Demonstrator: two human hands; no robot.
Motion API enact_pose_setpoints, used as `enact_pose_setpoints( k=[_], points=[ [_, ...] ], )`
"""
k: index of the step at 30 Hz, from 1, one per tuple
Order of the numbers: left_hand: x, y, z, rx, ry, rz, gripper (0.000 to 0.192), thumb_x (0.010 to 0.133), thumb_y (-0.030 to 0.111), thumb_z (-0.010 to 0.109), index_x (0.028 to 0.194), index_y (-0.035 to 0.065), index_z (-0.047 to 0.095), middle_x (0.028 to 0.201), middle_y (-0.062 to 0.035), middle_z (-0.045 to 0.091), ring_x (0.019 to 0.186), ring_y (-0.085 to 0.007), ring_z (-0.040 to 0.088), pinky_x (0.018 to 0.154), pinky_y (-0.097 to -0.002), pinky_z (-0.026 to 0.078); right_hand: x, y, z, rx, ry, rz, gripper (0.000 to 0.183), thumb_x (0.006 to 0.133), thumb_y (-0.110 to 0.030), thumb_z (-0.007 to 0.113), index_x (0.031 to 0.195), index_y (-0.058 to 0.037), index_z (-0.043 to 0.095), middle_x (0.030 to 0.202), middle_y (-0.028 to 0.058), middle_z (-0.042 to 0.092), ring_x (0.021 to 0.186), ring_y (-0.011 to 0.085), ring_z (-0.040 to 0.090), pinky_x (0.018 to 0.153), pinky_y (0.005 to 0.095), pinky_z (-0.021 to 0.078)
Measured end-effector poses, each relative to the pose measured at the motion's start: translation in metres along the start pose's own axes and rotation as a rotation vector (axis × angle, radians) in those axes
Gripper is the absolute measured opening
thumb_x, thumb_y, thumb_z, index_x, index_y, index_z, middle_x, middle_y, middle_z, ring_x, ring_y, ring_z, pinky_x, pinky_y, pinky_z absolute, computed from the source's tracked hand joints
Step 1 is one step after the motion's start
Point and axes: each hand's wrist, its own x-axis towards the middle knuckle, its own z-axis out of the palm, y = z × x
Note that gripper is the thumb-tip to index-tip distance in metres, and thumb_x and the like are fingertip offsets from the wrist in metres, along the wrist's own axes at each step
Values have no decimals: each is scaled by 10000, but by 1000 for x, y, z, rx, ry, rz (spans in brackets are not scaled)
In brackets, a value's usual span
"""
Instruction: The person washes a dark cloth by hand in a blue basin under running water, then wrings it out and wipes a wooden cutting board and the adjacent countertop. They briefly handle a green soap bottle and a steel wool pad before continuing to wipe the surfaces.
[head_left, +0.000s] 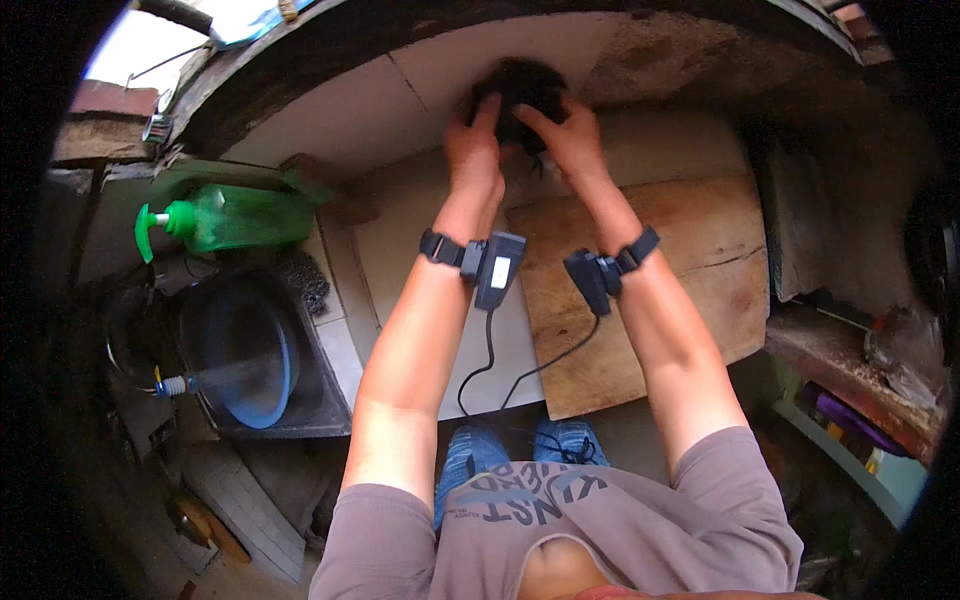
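At the back of the tiled counter, my left hand and my right hand hold a dark rounded object from both sides. The object is blurred, and what it is I cannot tell. Something small and dark hangs below it between my wrists. A wooden board with a crack lies on the counter, below and right of my hands. Each of my wrists bears a strapped black device with a cable.
To the left lie a green pump bottle and a dark scouring pad. Water sprays from a tap into a blue basin in the dark sink. A tiled wall rises behind the counter.
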Motion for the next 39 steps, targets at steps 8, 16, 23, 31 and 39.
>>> enact_pose_setpoints(
  k=[8,16,23,31,39],
  points=[
    [-22,82,-17,-274,46,258,309,894,297,643,1102,85,555,971,-24,631,819,-143,610,550,-290,519,11,-100,11,138,-182,-459,250,786,-201,737,960,-25,708,779,107,707,671,86,627,622,264,508],
    [0,59,-71,-254,134,248,359,884,291,627,1138,68,506,995,-59,618,839,-194,610,545,-348,547,4,-78,50,49,-317,-354,270,800,-223,690,963,-9,683,848,191,678,737,225,669,686,330,513],
    [3,27,-126,-92,228,-29,337,921,165,550,1230,46,485,1219,-131,520,1061,-290,544,719,-425,539,-8,-4,110,-146,-390,-297,345,807,-315,682,894,19,676,868,224,661,786,329,651,695,403,484],
    [-48,57,-177,999,369,878,518,746,-19,601,1252,49,515,1313,-187,422,1243,-366,404,1065,-428,328,-31,-23,134,413,-123,102,382,814,-288,723,1067,-6,677,954,121,703,849,201,639,794,319,485],
    [-21,82,-178,1402,326,809,645,724,-22,612,1332,119,449,1372,-176,369,1116,-410,500,919,-443,462,-27,-66,139,94,-273,-366,276,850,-169,696,1070,-4,677,883,49,698,766,96,591,705,246,486]
  ],
)
